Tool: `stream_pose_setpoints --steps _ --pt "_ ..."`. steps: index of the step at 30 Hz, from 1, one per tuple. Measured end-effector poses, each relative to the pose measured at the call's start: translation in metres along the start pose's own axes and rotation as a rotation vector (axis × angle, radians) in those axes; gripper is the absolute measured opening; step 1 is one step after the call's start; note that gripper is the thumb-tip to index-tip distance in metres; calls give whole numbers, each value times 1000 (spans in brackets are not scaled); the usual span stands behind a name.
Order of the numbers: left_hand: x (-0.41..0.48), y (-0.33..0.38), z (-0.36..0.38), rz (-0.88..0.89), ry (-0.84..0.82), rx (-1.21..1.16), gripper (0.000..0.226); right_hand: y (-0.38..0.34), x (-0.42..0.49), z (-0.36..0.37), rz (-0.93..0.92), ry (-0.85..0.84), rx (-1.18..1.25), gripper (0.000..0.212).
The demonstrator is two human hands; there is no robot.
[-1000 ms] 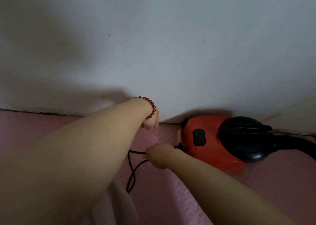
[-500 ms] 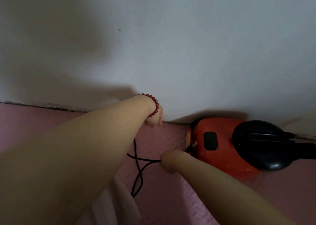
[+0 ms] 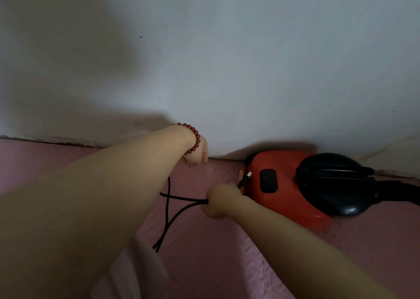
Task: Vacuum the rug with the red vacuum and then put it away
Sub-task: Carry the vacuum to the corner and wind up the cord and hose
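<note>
Vacuum (image 3: 286, 195) sits on pink floor (image 3: 223, 256) against wall (image 3: 227, 60)

Dim, shadowed pale wall (image 3: 227, 48) above a pink textured floor (image 3: 45, 162), dark seam between

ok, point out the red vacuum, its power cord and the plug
red vacuum (image 3: 286, 198): head view, on the red shell.
power cord (image 3: 168, 196): head view, where its strands cross.
plug (image 3: 243, 181): head view, on its black body.

Vacuum (image 3: 286, 198) glossy plastic; cord (image 3: 181, 199) matt; pink floor (image 3: 227, 264) embossed; wall (image 3: 227, 71) matt
</note>
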State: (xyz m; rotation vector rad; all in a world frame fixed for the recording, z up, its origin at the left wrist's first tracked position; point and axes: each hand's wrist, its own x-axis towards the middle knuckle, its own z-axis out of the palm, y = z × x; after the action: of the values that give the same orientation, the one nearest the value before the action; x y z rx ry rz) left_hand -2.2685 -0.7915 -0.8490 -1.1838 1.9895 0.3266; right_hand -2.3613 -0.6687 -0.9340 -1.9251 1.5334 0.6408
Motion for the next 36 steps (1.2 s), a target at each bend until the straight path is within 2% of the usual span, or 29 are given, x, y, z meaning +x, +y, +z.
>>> stream_pose_setpoints --steps 3,6,8,11,13,19,23,25,30,32,34,36 --pt "-25 11 -4 -21 -68 -9 12 2 -12 3 -51 90 107 37" --pt "-51 25 -4 -74 -90 -63 16 10 -23 2 -100 163 287 33" --pt "-64 26 2 -92 -95 -4 11 16 -32 -5 -106 178 346 26" --pt "-82 24 13 2 -86 15 44 21 -50 -20 -91 222 392 28" --pt "-96 26 19 63 -117 66 52 22 -60 -25 -79 270 486 27" --pt "-84 29 36 196 57 -67 26 31 -63 -29 1 381 884 28" --pt "-75 24 27 171 55 -124 10 35 -61 -31 28 296 994 27" --pt "-78 23 17 142 63 -95 5 30 -62 -34 22 328 1052 23" --pt "-73 32 -6 155 128 -93 11 17 -61 -43 -19 550 1062 27" --pt "-77 36 -12 126 136 -120 21 20 -63 -44 -2 579 991 32" --pt "-84 33 -19 76 181 -180 40 26 -67 -45 15 576 977 33" --pt "-98 29 -22 114 277 -150 40 36 -72 -46 42 593 1059 36"
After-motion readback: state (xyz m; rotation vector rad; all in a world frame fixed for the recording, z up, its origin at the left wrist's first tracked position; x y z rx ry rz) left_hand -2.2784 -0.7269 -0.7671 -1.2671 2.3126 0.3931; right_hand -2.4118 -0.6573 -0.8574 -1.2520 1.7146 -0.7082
